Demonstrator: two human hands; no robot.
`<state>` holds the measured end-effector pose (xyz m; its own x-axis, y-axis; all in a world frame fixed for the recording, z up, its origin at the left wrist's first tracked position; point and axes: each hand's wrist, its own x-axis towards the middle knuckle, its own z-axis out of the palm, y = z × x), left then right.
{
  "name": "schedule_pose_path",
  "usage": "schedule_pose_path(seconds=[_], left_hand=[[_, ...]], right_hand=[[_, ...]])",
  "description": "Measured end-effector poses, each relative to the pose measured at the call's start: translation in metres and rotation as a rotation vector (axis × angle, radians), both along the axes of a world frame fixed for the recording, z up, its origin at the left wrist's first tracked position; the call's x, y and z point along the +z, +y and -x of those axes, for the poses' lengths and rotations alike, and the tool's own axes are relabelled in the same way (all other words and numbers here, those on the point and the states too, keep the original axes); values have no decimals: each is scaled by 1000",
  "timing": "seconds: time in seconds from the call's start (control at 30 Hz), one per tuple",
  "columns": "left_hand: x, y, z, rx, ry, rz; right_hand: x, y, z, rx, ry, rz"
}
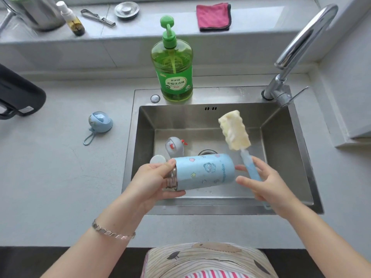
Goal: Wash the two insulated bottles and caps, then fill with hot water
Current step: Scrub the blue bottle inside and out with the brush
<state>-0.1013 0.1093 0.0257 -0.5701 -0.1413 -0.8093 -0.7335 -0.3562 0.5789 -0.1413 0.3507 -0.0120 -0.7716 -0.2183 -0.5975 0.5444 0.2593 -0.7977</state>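
1. A striped shirt (208, 259) fills the bottom edge, with both bare forearms reaching out from it over the counter. The left wrist has a silver bracelet (112, 232) on it.
2. The left hand (154, 181) grips the blue bottle (204, 171) at its open steel neck, thumb on top and fingers curled underneath.
3. The bottle lies roughly level in the air over the front of the sink (281, 137), with its mouth to the left and its base to the right.
4. The right hand (265, 183) holds the brush (234, 130) by its blue handle, which runs between loosely bent fingers. The yellow sponge head points up and away, clear of the bottle. The thumb and a fingertip come close to the bottle's base; whether they touch it cannot be told.
5. A grey cap (174, 147) lies in the basin behind the bottle, near the drain. A white round piece (157, 159) shows just behind the left hand.
6. A blue cap (100, 122) with a loop sits on the counter, left of the sink.
7. A green soap bottle (173, 63) stands on the sink's back rim, and the tap (301, 47) rises at the right corner.
8. A pink cloth (213, 17), a metal plug (126, 9) and a spray bottle (70, 19) rest on the back ledge.
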Motion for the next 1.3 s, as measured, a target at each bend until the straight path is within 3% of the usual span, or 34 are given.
schedule_pose_path(seconds=[0.3,0.37,0.5,0.57,0.63,0.77,0.9,0.97,1.1,1.23,1.3], left_hand=[[4,-7,9,-87,-101,-155],[2,-4,7,-101,-39,-137],[-6,2,-3,-324,256,180],[-10,5,-9,-318,324,180],[-14,8,-12,-196,297,126],[-22,13,-11,38,207,163],[-21,19,-5,147,210,187],[-20,19,-5,155,219,173],[-21,21,-8,144,227,193],[-20,20,-3,210,209,161],[-19,19,-2,241,208,138]], right_hand=[[-5,0,-3,91,-94,208],[-6,-2,-1,65,-122,221],[-3,-11,3,-71,-208,201],[0,-16,6,-188,-221,198],[0,-20,7,-209,-124,94],[0,-22,-7,12,378,-446],[3,-43,-58,331,603,-451],[2,-41,-59,359,632,-466],[-8,-23,-31,184,497,-529],[4,-45,-63,309,600,-426],[-5,-33,-48,203,551,-472]])
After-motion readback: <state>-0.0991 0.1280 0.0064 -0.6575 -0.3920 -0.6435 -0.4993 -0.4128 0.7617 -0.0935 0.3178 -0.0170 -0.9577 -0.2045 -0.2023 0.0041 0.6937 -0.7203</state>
